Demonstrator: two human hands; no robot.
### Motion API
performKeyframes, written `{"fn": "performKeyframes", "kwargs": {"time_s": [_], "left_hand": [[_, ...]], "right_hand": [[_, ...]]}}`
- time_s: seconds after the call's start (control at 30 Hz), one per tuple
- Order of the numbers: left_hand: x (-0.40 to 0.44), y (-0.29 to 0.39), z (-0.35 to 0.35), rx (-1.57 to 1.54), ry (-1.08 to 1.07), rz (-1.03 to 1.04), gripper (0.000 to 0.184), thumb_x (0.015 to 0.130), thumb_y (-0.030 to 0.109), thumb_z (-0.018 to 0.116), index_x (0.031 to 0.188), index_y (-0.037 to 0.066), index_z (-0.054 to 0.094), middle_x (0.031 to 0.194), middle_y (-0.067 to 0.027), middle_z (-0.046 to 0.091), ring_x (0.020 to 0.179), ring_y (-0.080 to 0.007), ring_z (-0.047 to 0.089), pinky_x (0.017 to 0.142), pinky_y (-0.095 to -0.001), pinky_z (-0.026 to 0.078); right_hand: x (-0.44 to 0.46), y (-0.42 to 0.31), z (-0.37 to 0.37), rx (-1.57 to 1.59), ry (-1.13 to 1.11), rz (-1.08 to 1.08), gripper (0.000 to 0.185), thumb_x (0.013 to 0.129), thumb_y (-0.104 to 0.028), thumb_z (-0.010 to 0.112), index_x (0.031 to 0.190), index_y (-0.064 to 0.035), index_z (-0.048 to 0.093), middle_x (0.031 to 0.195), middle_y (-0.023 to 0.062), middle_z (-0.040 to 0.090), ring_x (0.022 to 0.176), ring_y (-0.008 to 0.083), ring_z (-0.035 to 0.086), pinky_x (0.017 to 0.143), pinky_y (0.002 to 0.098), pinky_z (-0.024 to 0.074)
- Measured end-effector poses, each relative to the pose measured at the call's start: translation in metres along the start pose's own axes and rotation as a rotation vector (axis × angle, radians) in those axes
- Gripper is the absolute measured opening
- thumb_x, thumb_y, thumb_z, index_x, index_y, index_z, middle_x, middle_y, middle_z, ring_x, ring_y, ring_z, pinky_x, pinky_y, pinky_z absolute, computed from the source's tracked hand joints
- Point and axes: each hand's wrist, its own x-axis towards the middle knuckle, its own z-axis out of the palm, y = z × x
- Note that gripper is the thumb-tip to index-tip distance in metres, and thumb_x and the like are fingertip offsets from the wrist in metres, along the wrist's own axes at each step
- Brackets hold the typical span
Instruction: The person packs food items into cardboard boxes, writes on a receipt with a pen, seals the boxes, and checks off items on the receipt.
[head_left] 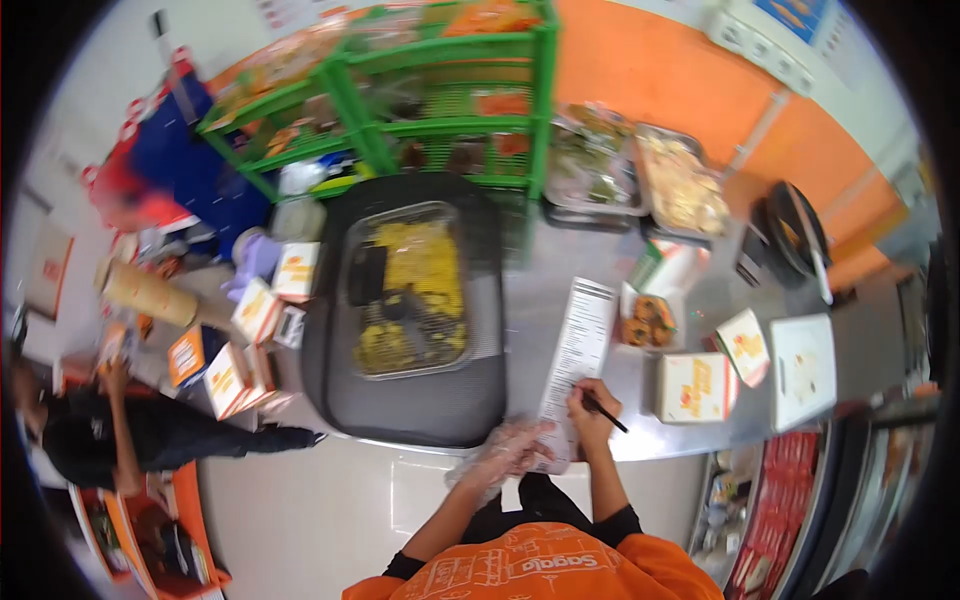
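Observation:
My right hand point(594, 408) grips a black pen point(606, 412) over a long printed paper slip point(582, 335), which lies on the steel table. In a clear plastic glove, my left hand point(518, 450) rests with fingers stretched out on the lower left edge of the slip. To the left of the slip, a black tray point(400, 410) carries a clear container point(350, 300) with yellow food and a dark utensil. An opened box with brown food point(648, 322) stands right of the slip, close to a closed white-and-orange box point(692, 388).
Green racks point(545, 90) and trays of packed food point(685, 185) line the back. A black pan point(797, 235) and white cutting board point(803, 372) are at right. Several boxes point(228, 380) and a paper roll point(150, 290) sit left, where another person point(110, 425) stands.

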Motion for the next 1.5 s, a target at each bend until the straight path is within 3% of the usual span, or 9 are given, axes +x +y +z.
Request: {"fn": "performKeyframes", "kwargs": {"time_s": [0.1, 0.2, 0.5, 0.8, 0.83, 0.9, 1.07, 1.33, 1.5], "left_hand": [[-0.006, -0.014, -0.004, -0.012, -0.038, 0.095, 0.044, 0.090, 0.046, 0.066, 0.110, 0.007, 0.064, 0.082, -0.0070, 0.067, 0.052, -0.0006, 0.039, 0.044, -0.0170, 0.028], [-0.007, -0.014, -0.004, -0.095, -0.066, 0.200, 0.046, 0.089, 0.048, 0.067, 0.102, 0.005, 0.062, 0.077, -0.0113, 0.067, 0.044, -0.0015, 0.036, 0.038, -0.0184, 0.026], [0.004, -0.017, -0.005, -0.039, -0.079, 0.207, 0.049, 0.090, 0.052, 0.063, 0.092, 0.003, 0.063, 0.072, -0.0138, 0.068, 0.039, -0.0038, 0.040, 0.034, -0.0209, 0.028], [-0.014, -0.003, -0.003, -0.083, -0.084, 0.162, 0.050, 0.088, 0.051, 0.067, 0.096, 0.001, 0.063, 0.071, -0.0106, 0.066, 0.043, -0.0036, 0.041, 0.039, -0.0192, 0.031], [-0.013, -0.005, -0.005, -0.045, -0.045, 0.173, 0.049, 0.088, 0.049, 0.067, 0.099, 0.002, 0.063, 0.073, -0.0105, 0.067, 0.044, -0.0030, 0.041, 0.039, -0.0188, 0.031], [-0.007, -0.015, -0.005, -0.049, -0.026, 0.153, 0.049, 0.087, 0.046, 0.069, 0.106, 0.002, 0.062, 0.077, -0.0111, 0.068, 0.044, -0.0025, 0.041, 0.039, -0.0185, 0.030], [-0.004, -0.002, 0.003, -0.024, -0.001, 0.086, 0.049, 0.086, 0.040, 0.071, 0.114, 0.001, 0.060, 0.081, -0.0150, 0.070, 0.043, -0.0042, 0.039, 0.037, -0.0196, 0.028], [0.002, -0.004, 0.000, -0.050, -0.004, 0.010, 0.048, 0.087, 0.036, 0.071, 0.119, 0.003, 0.059, 0.083, -0.0190, 0.070, 0.042, -0.0055, 0.037, 0.037, -0.0199, 0.027], [0.000, 0.001, 0.003, -0.031, 0.001, 0.011, 0.048, 0.088, 0.036, 0.070, 0.121, 0.003, 0.058, 0.086, -0.0196, 0.069, 0.042, -0.0062, 0.036, 0.037, -0.0206, 0.027]], "right_hand": [[0.001, 0.004, -0.001, -0.111, -0.002, -0.089, 0.009, 0.080, 0.003, 0.061, 0.087, -0.0035, 0.062, 0.063, 0.0012, 0.058, 0.050, 0.0073, 0.054, 0.046, 0.0237, 0.0422], [0.002, 0.004, 0.001, 0.005, -0.030, -0.071, 0.007, 0.082, 0.003, 0.058, 0.088, -0.0011, 0.059, 0.062, 0.0036, 0.058, 0.048, 0.0081, 0.054, 0.044, 0.0228, 0.0429], [0.001, -0.002, 0.005, -0.152, -0.003, -0.164, 0.002, 0.086, -0.002, 0.058, 0.088, -0.0009, 0.057, 0.060, 0.0034, 0.056, 0.047, 0.0085, 0.051, 0.043, 0.0241, 0.0402], [-0.003, 0.003, 0.008, -0.168, 0.062, -0.144, 0.003, 0.085, -0.001, 0.060, 0.088, -0.0017, 0.059, 0.064, 0.0023, 0.057, 0.050, 0.0082, 0.050, 0.046, 0.0250, 0.0396], [-0.001, 0.007, 0.009, -0.257, 0.106, -0.314, 0.005, 0.084, -0.001, 0.062, 0.088, -0.0035, 0.061, 0.065, 0.0016, 0.057, 0.054, 0.0076, 0.051, 0.049, 0.0253, 0.0401], [-0.002, 0.010, 0.005, -0.295, 0.114, -0.333, 0.006, 0.082, -0.002, 0.064, 0.088, -0.0046, 0.062, 0.066, 0.0014, 0.057, 0.057, 0.0070, 0.049, 0.052, 0.0247, 0.0410], [-0.005, -0.012, -0.003, -0.011, -0.018, 0.058, 0.009, 0.084, -0.001, 0.066, 0.092, -0.0010, 0.063, 0.068, 0.0035, 0.062, 0.058, 0.0062, 0.055, 0.053, 0.0225, 0.0453], [-0.015, 0.001, -0.007, 0.308, 0.024, 0.055, 0.011, 0.087, -0.005, 0.067, 0.093, 0.0024, 0.063, 0.072, 0.0048, 0.066, 0.059, 0.0065, 0.061, 0.051, 0.0224, 0.0496], [-0.018, 0.011, -0.010, 0.121, -0.057, 0.033, 0.008, 0.089, 0.000, 0.062, 0.097, 0.0036, 0.061, 0.079, 0.0069, 0.066, 0.063, 0.0076, 0.061, 0.052, 0.0212, 0.0488]]}}
